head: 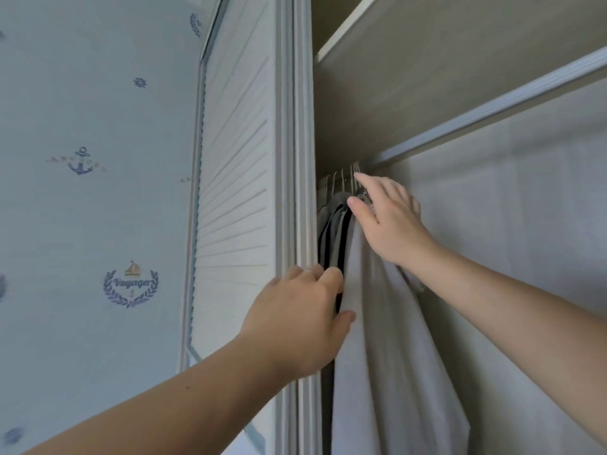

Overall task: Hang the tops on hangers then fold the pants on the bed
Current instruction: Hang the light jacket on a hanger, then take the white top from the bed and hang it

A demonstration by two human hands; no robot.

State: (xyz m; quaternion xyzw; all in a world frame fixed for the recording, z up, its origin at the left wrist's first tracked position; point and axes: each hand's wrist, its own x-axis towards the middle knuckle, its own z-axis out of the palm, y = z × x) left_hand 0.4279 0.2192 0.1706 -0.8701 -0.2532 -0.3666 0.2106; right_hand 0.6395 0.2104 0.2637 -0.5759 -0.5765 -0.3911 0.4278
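The rail (492, 110) slants across the open wardrobe. Everything hanging is crowded at its left end, tight against the white frame (302, 159). To the right of that cluster the rail runs bare, with open room beneath it in front of the pale back panel (525, 224). The hands are apart. The right hand (391, 221) is just under the rail's left end, its forefinger reaching to the wire hanger hooks (343, 178); whether it holds a hanger cannot be told. The pale top (377, 339) falls in long folds from that point. Lower down, the left hand (295, 320) pinches the top's left edge, thumb on its front and fingers tucked between it and the dark and grey garments (335, 231). Left of the frame stand a louvred door (236, 159) and a wall (98, 126) papered with anchors. A shelf edge (345, 31) runs above the rail.
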